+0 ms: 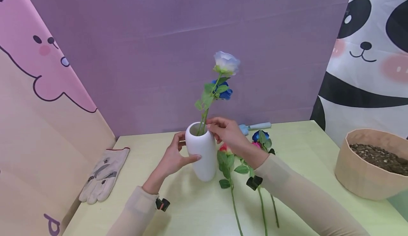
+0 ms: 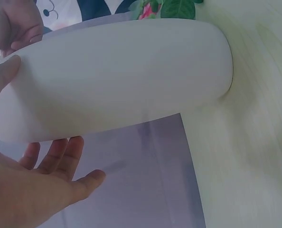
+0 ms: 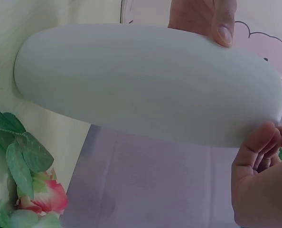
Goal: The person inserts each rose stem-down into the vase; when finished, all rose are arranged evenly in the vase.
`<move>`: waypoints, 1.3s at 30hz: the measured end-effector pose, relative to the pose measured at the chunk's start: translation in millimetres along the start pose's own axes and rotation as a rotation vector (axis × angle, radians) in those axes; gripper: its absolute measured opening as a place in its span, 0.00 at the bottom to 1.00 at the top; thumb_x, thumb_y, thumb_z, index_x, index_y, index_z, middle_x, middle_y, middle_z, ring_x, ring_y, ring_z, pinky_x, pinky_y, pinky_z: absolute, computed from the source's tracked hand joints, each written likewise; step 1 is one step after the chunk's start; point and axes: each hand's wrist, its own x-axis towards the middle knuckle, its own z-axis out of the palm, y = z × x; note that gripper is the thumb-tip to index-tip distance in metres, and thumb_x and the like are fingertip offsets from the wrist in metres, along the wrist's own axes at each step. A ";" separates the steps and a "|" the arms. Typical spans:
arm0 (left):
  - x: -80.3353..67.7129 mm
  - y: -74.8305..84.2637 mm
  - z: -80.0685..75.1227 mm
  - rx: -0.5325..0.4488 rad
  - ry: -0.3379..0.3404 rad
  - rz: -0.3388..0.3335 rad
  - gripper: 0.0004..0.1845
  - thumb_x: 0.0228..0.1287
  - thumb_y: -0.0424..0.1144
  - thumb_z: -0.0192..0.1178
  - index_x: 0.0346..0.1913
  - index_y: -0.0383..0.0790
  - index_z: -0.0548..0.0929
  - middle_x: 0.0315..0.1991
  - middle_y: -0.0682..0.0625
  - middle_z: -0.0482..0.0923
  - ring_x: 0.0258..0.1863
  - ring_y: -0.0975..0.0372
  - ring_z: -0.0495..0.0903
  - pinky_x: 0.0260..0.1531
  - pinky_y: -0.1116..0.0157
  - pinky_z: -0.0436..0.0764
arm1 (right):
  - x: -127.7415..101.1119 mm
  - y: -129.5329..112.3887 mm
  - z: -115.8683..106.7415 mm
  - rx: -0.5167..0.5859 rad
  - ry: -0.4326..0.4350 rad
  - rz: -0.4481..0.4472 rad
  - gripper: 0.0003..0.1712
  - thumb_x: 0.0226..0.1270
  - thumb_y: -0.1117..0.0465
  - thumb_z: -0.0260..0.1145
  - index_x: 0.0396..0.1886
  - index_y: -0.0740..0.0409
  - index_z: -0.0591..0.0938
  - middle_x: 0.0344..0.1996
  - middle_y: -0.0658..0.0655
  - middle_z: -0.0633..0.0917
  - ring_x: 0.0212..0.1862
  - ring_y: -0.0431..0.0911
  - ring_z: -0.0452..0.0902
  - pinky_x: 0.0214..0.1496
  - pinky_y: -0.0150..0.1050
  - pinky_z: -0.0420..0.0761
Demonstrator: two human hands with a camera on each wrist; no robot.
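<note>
A white vase (image 1: 201,158) stands on the table with a white rose (image 1: 226,63) and a blue rose (image 1: 225,90) leaning to the right out of its mouth. From the left, my left hand (image 1: 175,157) grips the vase, thumb across its front and fingers at its side. My right hand (image 1: 227,131) is at the rim's right side, its curled fingers pinching the edge close to the stems. In the right wrist view, fingertips (image 3: 263,135) touch the vase just at its mouth. The stems' lower ends are hidden inside.
Several more roses lie right of the vase, among them a red-and-cream rose (image 3: 45,194) and a blue one (image 1: 260,135). A light-blue tool (image 1: 259,126) lies at the back edge. Work gloves (image 1: 105,175) lie at left; a soil-filled pot (image 1: 360,172) stands at right.
</note>
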 end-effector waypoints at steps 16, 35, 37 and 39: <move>-1.3 0.9 -0.7 -0.005 -0.034 0.010 0.51 0.53 0.47 0.76 0.76 0.51 0.56 0.71 0.49 0.66 0.73 0.52 0.66 0.75 0.47 0.63 | -18.2 14.2 -30.6 -0.062 -0.029 0.045 0.19 0.78 0.54 0.57 0.63 0.53 0.77 0.43 0.55 0.79 0.36 0.48 0.77 0.36 0.38 0.80; -0.6 -2.9 -1.6 -0.010 -0.042 0.016 0.49 0.54 0.47 0.75 0.75 0.52 0.58 0.71 0.50 0.67 0.72 0.53 0.66 0.75 0.48 0.63 | -42.9 70.9 -108.4 -0.213 -0.010 0.153 0.25 0.77 0.50 0.57 0.64 0.63 0.75 0.54 0.62 0.81 0.41 0.43 0.79 0.41 0.41 0.84; -0.9 -2.4 -1.5 -0.010 -0.041 0.015 0.49 0.54 0.47 0.75 0.75 0.52 0.58 0.71 0.51 0.67 0.72 0.53 0.66 0.75 0.48 0.63 | -44.3 76.9 -114.7 -0.226 -0.023 0.169 0.26 0.77 0.50 0.58 0.64 0.63 0.75 0.53 0.61 0.83 0.42 0.45 0.80 0.42 0.42 0.85; -1.0 -2.1 -1.2 -0.010 -0.040 0.013 0.49 0.54 0.47 0.75 0.75 0.53 0.58 0.71 0.51 0.67 0.72 0.53 0.67 0.74 0.48 0.64 | -45.6 83.2 -121.1 -0.224 -0.042 0.181 0.26 0.77 0.51 0.58 0.64 0.65 0.75 0.48 0.59 0.84 0.43 0.47 0.81 0.42 0.43 0.85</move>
